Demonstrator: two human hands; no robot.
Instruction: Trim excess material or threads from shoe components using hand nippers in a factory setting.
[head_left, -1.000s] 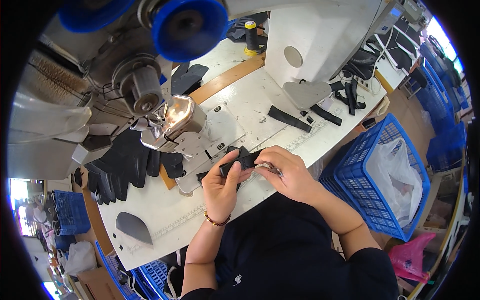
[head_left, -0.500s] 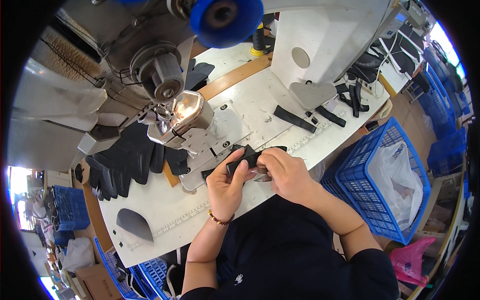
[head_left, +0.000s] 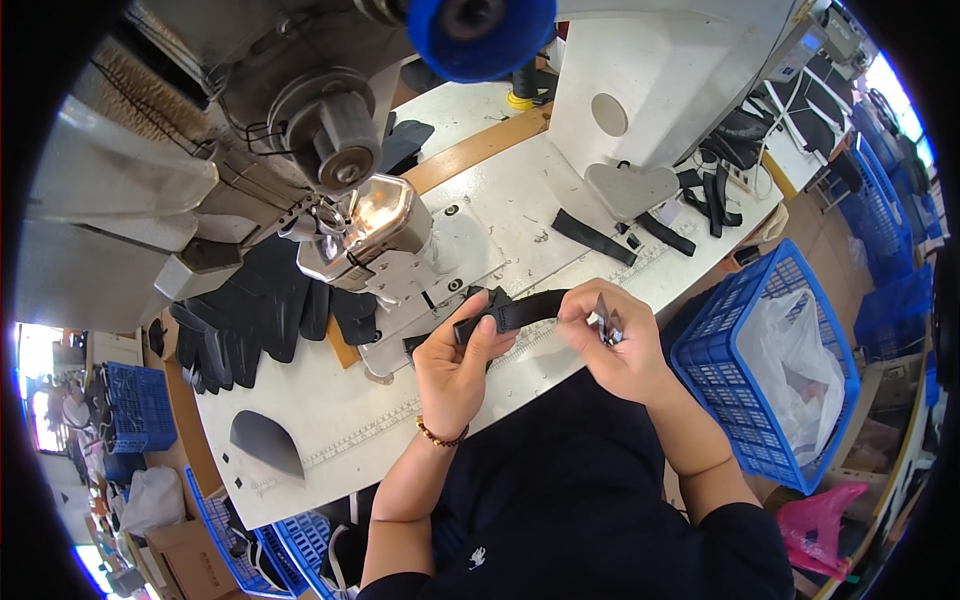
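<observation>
A white surface (head_left: 330, 420) is taken up largely by a sewing machine (head_left: 330, 150), with a blue basket (head_left: 740, 400) beside it. Above the surface's near edge, 1 black strap (head_left: 530, 308) is gripped by both hands: the left hand (head_left: 455, 365) closed around 1 end, the right hand (head_left: 610, 345) pinching the other together with small snips (head_left: 607, 320).

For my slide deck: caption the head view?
Both hands stretch a black strap between them beside a sewing machine.
</observation>
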